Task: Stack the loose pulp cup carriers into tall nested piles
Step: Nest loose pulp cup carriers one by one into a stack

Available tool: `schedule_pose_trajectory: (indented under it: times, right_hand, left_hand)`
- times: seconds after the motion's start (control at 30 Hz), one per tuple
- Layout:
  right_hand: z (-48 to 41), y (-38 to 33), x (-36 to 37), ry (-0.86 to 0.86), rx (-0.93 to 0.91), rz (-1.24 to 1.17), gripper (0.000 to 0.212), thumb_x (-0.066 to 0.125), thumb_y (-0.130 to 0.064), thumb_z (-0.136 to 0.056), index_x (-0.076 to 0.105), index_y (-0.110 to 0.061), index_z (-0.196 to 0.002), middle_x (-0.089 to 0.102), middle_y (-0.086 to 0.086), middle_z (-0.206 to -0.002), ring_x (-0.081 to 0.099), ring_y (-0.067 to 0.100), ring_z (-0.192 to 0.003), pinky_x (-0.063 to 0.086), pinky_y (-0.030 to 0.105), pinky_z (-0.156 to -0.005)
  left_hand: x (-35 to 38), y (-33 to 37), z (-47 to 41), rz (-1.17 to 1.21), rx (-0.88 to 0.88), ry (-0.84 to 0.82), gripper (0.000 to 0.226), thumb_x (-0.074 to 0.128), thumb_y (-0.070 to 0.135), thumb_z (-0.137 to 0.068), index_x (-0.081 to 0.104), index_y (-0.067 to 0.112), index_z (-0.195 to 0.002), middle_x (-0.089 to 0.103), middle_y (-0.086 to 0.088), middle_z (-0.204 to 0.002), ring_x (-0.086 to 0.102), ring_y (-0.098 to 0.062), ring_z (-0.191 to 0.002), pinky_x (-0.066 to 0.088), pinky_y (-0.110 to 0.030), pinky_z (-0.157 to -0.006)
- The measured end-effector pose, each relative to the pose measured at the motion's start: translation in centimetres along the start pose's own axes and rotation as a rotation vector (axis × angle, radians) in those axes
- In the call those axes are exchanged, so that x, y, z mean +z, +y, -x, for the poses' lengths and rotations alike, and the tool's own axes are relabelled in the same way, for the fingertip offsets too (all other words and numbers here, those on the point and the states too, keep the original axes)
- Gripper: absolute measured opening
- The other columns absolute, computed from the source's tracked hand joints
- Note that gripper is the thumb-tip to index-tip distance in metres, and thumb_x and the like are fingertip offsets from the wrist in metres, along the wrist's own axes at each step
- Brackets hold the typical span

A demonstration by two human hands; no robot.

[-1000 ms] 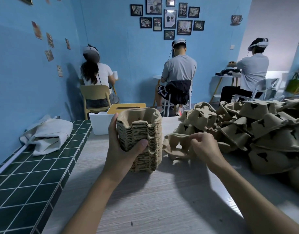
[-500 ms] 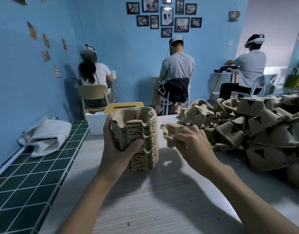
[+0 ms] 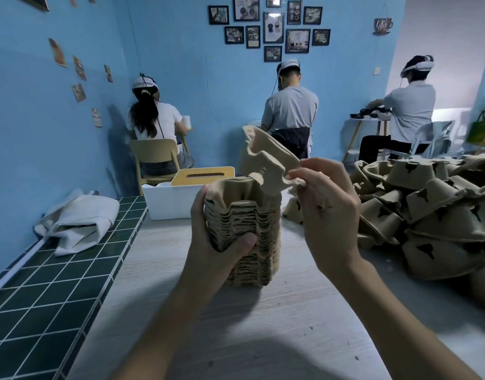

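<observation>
Here's the left hand (image 3: pixel 216 242) wrapped round the nested pile (image 3: pixel 249 237), thumb (image 3: pixel 247 239) pressed across the near face and the other fingers curled behind the left flank, so the pile is clamped upright with its foot on the bench (image 3: pixel 263 325). Up top, the right hand (image 3: pixel 326 215) has one loose carrier (image 3: pixel 266 163) pinched by its near-right edge, fingers (image 3: pixel 304 171) closed tight on the pulp rim. Now the bit that matters: that carrier isn't level. Its long axis runs from the pinch at about three o'clock of the pile's mouth up and away towards eleven o'clock, steeply tilted, with the far end high in the air. One low lobe looks to be touching the open top cup, though whether it has actually seated I can't tell. The right hand is the nearer one to the job; the left is only the anchor. My read is that the carrier needs tipping down flat over the pile's top and its cups lining up with those beneath before it will drop in. Come in crooked and it may ride on the rim or shove the pile sideways. Plenty more waiting: the heap (image 3: pixel 433 209) of loose carriers lies at three o'clock, just beyond the right wrist.
</observation>
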State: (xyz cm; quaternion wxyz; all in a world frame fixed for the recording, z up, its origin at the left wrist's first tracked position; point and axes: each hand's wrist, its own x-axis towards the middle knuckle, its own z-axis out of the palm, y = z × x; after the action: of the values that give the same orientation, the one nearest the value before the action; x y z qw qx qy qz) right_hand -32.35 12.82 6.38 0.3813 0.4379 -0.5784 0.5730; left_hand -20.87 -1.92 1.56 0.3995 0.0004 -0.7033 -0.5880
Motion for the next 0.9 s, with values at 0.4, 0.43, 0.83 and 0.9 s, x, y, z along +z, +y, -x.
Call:
schedule_pose_trajectory:
  times: [0.4, 0.43, 0.83, 0.9]
  right_hand:
    - [0.5, -1.8, 0.5, -0.240, 0.077, -0.159, 0.039, 0.050, -0.001, -0.091, 0.058, -0.003, -0.130, 0.058, 0.006, -0.127, 0.054, 0.016, -0.121, 0.046, 0.032, -0.100]
    - [0.4, -1.8, 0.5, -0.234, 0.076, -0.159, 0.037, 0.054, -0.005, -0.093, 0.058, -0.004, -0.129, 0.058, 0.005, -0.127, 0.054, 0.016, -0.121, 0.047, 0.034, -0.100]
    - [1.0, -1.8, 0.8, -0.359, 0.093, -0.160, 0.059, 0.065, -0.021, -0.091, 0.039, -0.018, -0.145, 0.043, 0.003, -0.144, 0.037, 0.003, -0.136, 0.031, 0.018, -0.110]
    - [0.9, -1.7, 0.9, -0.341, 0.090, -0.152, 0.054, 0.064, -0.021, -0.091, 0.043, -0.013, -0.140, 0.043, 0.004, -0.142, 0.039, 0.006, -0.134, 0.033, 0.020, -0.109]
  left_hand:
    - [0.5, 0.4, 0.3, 0.004, -0.003, -0.027, 0.106, 0.081, 0.036, -0.065, 0.013, 0.047, -0.145, 0.066, 0.023, -0.122, 0.067, -0.007, -0.112, 0.056, -0.023, -0.085]
    - [0.5, 0.5, 0.3, 0.004, -0.007, -0.030, 0.107, 0.081, 0.037, -0.064, 0.011, 0.046, -0.146, 0.066, 0.026, -0.121, 0.066, -0.005, -0.112, 0.055, -0.022, -0.085]
    - [-1.2, 2.8, -0.9, -0.040, 0.002, -0.116, 0.104, 0.076, 0.047, -0.071, 0.005, 0.062, -0.146, 0.047, -0.003, -0.144, 0.054, -0.013, -0.131, 0.051, -0.041, -0.101]
    - [-1.1, 3.3, -1.4, -0.024, 0.050, -0.090, 0.085, 0.064, 0.050, -0.081, 0.013, 0.054, -0.149, 0.046, -0.002, -0.146, 0.048, -0.011, -0.135, 0.046, -0.033, -0.106]
